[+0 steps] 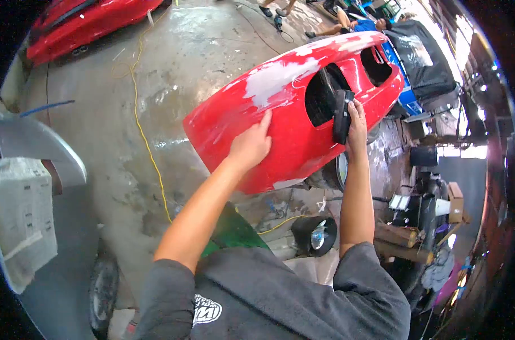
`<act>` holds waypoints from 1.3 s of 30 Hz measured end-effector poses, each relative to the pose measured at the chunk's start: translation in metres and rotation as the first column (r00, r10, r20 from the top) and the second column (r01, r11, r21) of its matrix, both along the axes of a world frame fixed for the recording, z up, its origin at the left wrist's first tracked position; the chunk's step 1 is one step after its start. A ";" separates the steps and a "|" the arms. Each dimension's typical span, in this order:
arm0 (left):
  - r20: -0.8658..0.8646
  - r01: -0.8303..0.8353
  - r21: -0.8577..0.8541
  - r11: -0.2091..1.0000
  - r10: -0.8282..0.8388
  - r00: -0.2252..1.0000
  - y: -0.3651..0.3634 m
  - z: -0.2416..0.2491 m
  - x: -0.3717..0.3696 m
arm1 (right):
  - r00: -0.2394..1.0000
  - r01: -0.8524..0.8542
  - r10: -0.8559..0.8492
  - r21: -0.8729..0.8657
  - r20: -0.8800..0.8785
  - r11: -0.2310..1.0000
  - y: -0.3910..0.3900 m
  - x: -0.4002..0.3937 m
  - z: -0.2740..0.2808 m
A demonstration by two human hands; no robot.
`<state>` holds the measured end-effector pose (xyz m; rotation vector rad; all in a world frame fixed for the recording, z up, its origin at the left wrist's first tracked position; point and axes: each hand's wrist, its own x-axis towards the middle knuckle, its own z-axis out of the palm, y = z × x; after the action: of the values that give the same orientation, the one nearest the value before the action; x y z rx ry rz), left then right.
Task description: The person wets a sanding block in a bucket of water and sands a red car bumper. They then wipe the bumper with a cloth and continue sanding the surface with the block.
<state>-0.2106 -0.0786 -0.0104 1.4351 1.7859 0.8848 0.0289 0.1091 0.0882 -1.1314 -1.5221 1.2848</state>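
A red bumper-like panel [291, 133] with pale bare patches and two dark openings lies in front of me. My left hand [250, 144] is over its red surface, index finger stretched out beside a whitish patch, with nothing in it. The other fingers look partly curled. My right hand [356, 127] holds a black block-like tool [342, 116] upright near the panel's larger opening. Its fingers are wrapped round the tool's right side.
A yellow cord [137, 116] runs along the floor at left. Another red panel [93, 28] is at upper left. A black bucket [314, 235] stands below the panel. A person in blue [366, 25] is at the top right.
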 end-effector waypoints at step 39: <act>-0.654 0.917 -0.077 0.391 -0.714 0.249 0.131 -0.014 -0.199 | 0.537 0.832 -0.824 0.276 -0.181 0.482 -0.072 -0.154 -0.060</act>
<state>-0.4098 0.0520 -0.0243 2.7441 0.8371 0.0720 -0.1249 0.0375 0.0287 -1.3529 -0.8631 0.3265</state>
